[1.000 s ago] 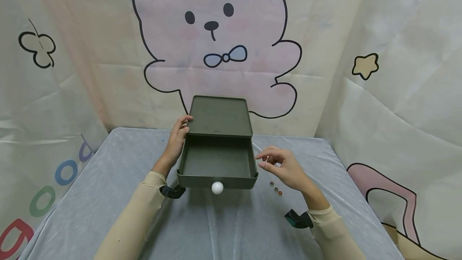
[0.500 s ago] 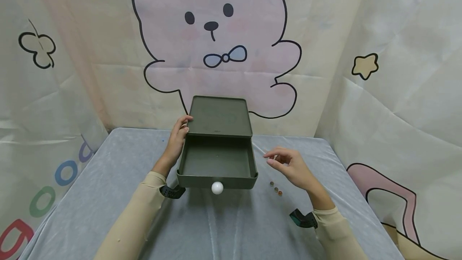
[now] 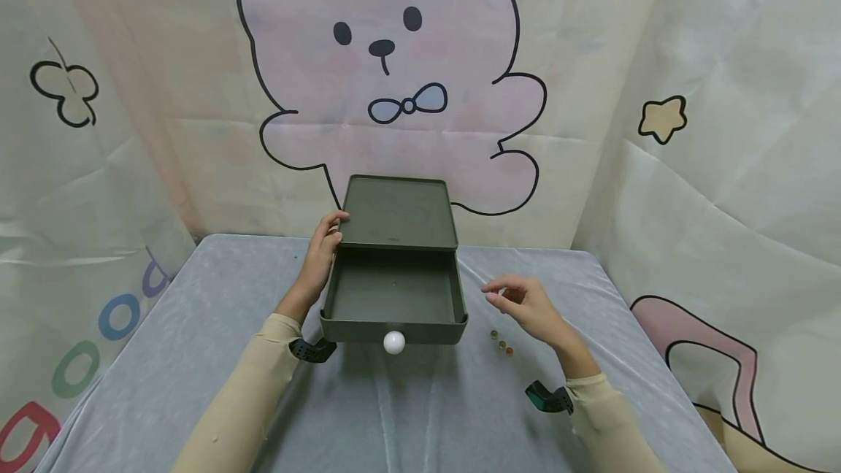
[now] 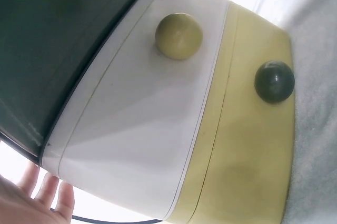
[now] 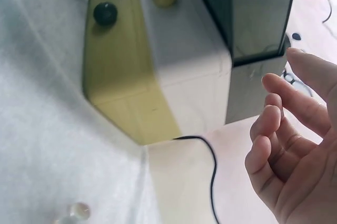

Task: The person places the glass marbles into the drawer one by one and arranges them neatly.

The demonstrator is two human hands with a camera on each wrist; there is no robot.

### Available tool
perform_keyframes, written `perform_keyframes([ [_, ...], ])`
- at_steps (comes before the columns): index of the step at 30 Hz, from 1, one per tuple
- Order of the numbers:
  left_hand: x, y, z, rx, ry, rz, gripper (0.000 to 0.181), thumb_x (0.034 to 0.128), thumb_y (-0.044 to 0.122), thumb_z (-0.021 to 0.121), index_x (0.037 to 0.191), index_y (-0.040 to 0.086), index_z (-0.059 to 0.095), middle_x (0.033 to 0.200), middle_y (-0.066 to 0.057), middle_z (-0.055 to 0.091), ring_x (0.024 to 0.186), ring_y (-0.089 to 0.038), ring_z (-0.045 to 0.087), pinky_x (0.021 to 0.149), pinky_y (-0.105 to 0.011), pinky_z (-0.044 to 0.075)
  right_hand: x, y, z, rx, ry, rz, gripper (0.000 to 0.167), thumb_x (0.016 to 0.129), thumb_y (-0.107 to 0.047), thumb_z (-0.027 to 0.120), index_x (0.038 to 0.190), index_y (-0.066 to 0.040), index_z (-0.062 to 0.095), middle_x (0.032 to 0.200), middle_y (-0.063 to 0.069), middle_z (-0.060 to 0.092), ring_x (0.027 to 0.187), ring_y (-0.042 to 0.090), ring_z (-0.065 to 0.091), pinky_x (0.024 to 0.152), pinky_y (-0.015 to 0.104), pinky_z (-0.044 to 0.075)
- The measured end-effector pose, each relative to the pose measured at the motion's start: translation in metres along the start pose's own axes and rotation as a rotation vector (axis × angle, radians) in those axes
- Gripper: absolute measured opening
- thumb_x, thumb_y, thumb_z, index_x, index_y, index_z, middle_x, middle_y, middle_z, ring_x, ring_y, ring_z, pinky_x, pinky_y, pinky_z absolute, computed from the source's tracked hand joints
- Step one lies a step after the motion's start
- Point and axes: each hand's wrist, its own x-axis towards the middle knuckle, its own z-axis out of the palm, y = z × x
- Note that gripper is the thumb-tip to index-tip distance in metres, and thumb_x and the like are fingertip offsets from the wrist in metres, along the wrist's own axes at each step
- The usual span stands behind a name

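A small drawer cabinet stands on the table, its dark green top drawer pulled out. A white knob sits on that drawer's front. Inside is a tiny speck, too small to identify. Below it, the left wrist view shows a closed white drawer and a closed yellow-green drawer. My left hand rests against the cabinet's left side, fingers near its top edge. To the right of the pulled-out drawer, my right hand hovers with loosely bent fingers, nothing visible in it. Three small marbles lie below it.
A grey-blue cloth covers the table. Printed curtains hang at the back and on both sides. A dark line curves behind the cabinet in the right wrist view.
My right hand has moved right, away from the pulled-out drawer's side, and now hovers almost still. The left hand, cabinet and marbles have kept their places.
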Motion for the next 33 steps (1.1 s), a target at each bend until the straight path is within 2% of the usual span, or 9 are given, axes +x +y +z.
perform_keyframes([
  [4, 0.0, 0.001, 0.0, -0.004, 0.005, -0.001, 0.045, 0.1026, 0.014, 0.032, 0.146, 0.007, 0.041, 0.16, -0.017, 0.025, 0.148, -0.034, 0.024, 0.118, -0.056, 0.022, -0.001, 0.011, 0.001, 0.007, -0.006, 0.049, 0.017, 0.097, -0.005, 0.064, 0.111, -0.001, 0.073, 0.099, 0.022, 0.068, 0.058, 0.011, 0.048, 0.057, 0.025, 0.044],
  [8, 0.001, 0.002, 0.001, -0.008, 0.011, 0.0, 0.045, 0.1018, 0.014, 0.033, 0.146, 0.007, 0.042, 0.158, -0.017, 0.027, 0.146, -0.033, 0.026, 0.117, -0.056, 0.023, -0.002, 0.021, 0.002, 0.005, -0.011, 0.093, 0.019, 0.097, -0.008, 0.064, 0.111, -0.001, 0.073, 0.105, 0.024, 0.069, 0.063, 0.006, 0.055, 0.062, 0.027, 0.05],
  [12, 0.001, 0.001, 0.0, -0.009, 0.013, 0.0, 0.045, 0.1016, 0.014, 0.033, 0.145, 0.007, 0.042, 0.159, -0.017, 0.027, 0.146, -0.034, 0.026, 0.117, -0.056, 0.023, -0.003, 0.032, 0.002, 0.002, -0.02, 0.131, 0.02, 0.097, -0.01, 0.064, 0.113, 0.0, 0.073, 0.109, 0.024, 0.07, 0.069, 0.007, 0.06, 0.066, 0.028, 0.051],
  [20, 0.001, -0.001, 0.0, 0.0, 0.011, -0.004, 0.046, 0.1013, 0.014, 0.032, 0.146, 0.007, 0.041, 0.159, -0.017, 0.026, 0.148, -0.034, 0.025, 0.118, -0.056, 0.022, -0.006, 0.054, 0.003, 0.01, -0.043, 0.185, 0.022, 0.097, -0.012, 0.065, 0.113, 0.002, 0.073, 0.107, 0.03, 0.068, 0.066, 0.015, 0.059, 0.06, 0.028, 0.046],
  [25, 0.001, 0.0, 0.0, -0.008, 0.013, 0.0, 0.046, 0.1013, 0.014, 0.033, 0.145, 0.007, 0.042, 0.159, -0.017, 0.027, 0.147, -0.033, 0.025, 0.118, -0.056, 0.022, -0.009, 0.066, 0.003, -0.001, -0.062, 0.217, 0.029, 0.098, -0.014, 0.064, 0.115, 0.008, 0.07, 0.107, 0.034, 0.067, 0.067, 0.021, 0.061, 0.061, 0.03, 0.048],
  [29, 0.0, 0.0, 0.0, -0.008, 0.01, 0.002, 0.046, 0.1016, 0.014, 0.033, 0.146, 0.006, 0.041, 0.16, -0.017, 0.027, 0.148, -0.034, 0.024, 0.118, -0.057, 0.022, -0.012, 0.073, 0.003, -0.008, -0.066, 0.236, 0.031, 0.098, -0.014, 0.064, 0.116, 0.011, 0.069, 0.108, 0.032, 0.068, 0.069, 0.021, 0.064, 0.062, 0.034, 0.051],
  [33, 0.0, 0.001, 0.0, -0.004, 0.01, -0.003, 0.046, 0.1015, 0.015, 0.033, 0.146, 0.007, 0.041, 0.159, -0.017, 0.026, 0.147, -0.034, 0.025, 0.117, -0.056, 0.022, -0.015, 0.079, 0.003, -0.009, -0.073, 0.259, 0.031, 0.098, -0.014, 0.065, 0.116, 0.011, 0.069, 0.108, 0.03, 0.069, 0.07, 0.018, 0.064, 0.063, 0.028, 0.05],
])
